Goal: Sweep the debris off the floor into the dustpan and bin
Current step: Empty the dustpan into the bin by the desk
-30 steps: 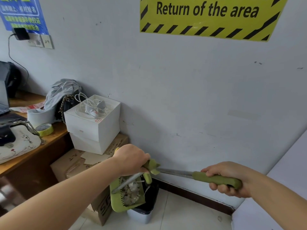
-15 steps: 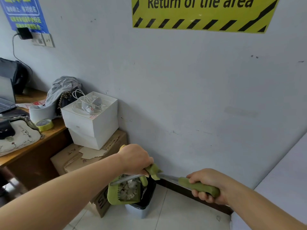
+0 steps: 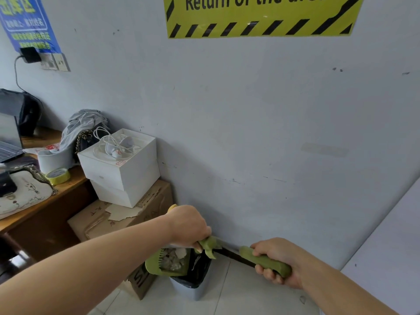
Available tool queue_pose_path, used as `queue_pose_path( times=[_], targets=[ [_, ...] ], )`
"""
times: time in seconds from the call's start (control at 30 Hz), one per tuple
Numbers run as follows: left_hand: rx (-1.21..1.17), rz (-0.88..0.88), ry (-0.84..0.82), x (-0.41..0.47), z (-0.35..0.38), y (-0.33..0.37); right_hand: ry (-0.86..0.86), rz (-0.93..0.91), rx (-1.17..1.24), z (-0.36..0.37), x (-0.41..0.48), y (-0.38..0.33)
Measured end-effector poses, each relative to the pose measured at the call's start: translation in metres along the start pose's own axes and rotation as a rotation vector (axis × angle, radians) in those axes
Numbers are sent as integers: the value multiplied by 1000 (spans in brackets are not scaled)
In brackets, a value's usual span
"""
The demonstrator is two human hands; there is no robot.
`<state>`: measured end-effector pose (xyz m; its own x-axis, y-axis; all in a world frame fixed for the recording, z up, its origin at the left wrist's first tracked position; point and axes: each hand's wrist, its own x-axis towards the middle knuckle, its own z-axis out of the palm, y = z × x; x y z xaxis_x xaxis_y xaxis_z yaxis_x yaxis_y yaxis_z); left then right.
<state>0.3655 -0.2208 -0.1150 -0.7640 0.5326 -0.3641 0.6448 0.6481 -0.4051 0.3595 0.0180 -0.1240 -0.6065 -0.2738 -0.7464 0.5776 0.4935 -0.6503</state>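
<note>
My left hand (image 3: 188,226) grips the top of the green dustpan's handle (image 3: 210,244), with a yellow tip showing behind the wrist. The green dustpan (image 3: 159,268) hangs tilted over the grey bin (image 3: 189,289), which has a black liner. White crumpled debris (image 3: 173,260) lies inside the pan. My right hand (image 3: 276,261) grips a green handle (image 3: 264,261) whose dark metal shaft runs left toward the dustpan handle. The broom head is hidden from view.
Cardboard boxes (image 3: 127,223) stand left of the bin, with stacked white boxes (image 3: 120,169) on top. A wooden desk (image 3: 45,201) with bags and a tape roll is at far left. The wall (image 3: 261,133) is close ahead. White floor tiles (image 3: 250,296) lie below.
Both hands have dropped lower and closer together. The dustpan has come down over the bin's mouth and tilted further. The view has shifted downward.
</note>
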Motion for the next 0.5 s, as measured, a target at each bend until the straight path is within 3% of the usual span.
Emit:
queue_pose_path(
  times=[0.5],
  targets=[
    [-5,34,-73,27,-14,13,-18,10,147,-7,8,11]
  ],
)
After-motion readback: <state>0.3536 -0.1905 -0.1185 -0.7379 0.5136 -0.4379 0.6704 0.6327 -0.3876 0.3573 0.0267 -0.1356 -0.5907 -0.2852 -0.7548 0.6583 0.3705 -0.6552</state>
